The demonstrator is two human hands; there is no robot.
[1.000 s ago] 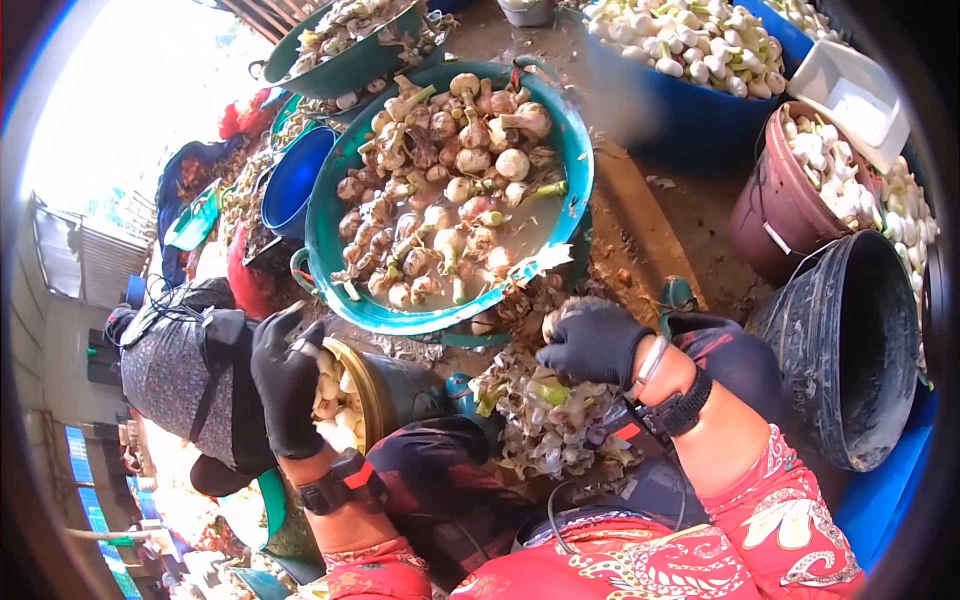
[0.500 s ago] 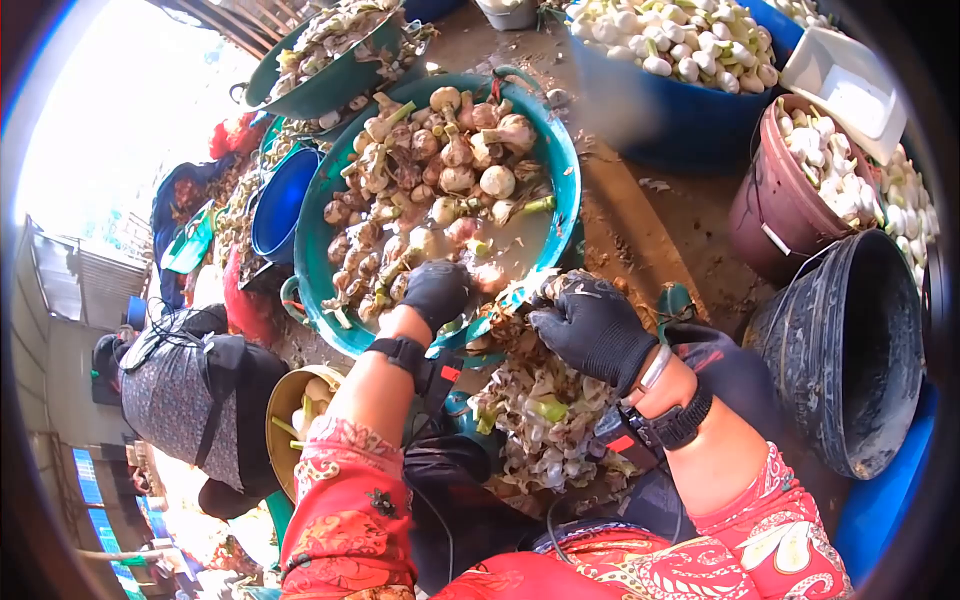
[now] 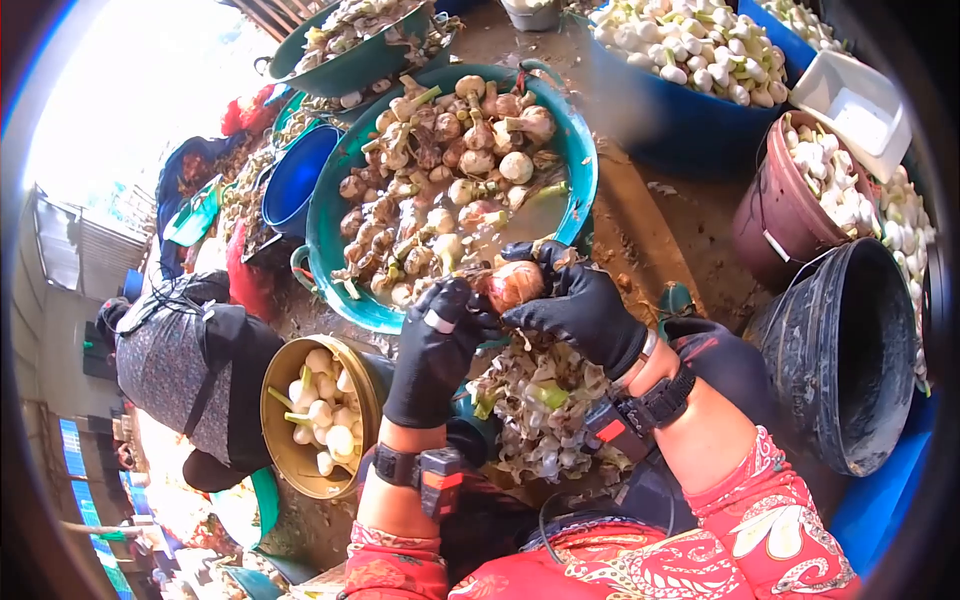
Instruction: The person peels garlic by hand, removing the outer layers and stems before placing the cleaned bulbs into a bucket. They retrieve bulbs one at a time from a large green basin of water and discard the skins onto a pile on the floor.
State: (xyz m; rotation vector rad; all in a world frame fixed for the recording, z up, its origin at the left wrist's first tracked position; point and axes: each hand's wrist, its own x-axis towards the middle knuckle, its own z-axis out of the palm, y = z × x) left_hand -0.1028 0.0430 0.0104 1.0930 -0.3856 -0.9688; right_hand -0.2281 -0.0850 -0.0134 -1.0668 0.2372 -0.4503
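A reddish-brown bulb (image 3: 515, 286) is between my two gloved hands, over the near rim of a green tub (image 3: 320, 215) of unpeeled bulbs. My right hand (image 3: 575, 305) has its fingers wrapped round the bulb. My left hand (image 3: 443, 325) is closed at the bulb's left side, its fingertips at the bulb's end; whether it pinches anything there is too small to tell. Below my hands lies a heap of pale peelings (image 3: 545, 410). To the left of my left wrist, a yellowish bucket (image 3: 277, 455) holds white peeled bulbs (image 3: 328, 410).
At the left a person (image 3: 190, 370) bends over. A black bucket (image 3: 790, 350) lies tilted on the right, below a maroon bucket (image 3: 765, 225) of white bulbs. A blue tub (image 3: 665, 120) heaped with white bulbs stands at the top right, beside a white tray (image 3: 850, 110).
My left hand has come out of the green tub, turned upward and met my right hand at the bulb. The bulb now shows in my right hand. The view has shifted, exposing more of the yellowish bucket.
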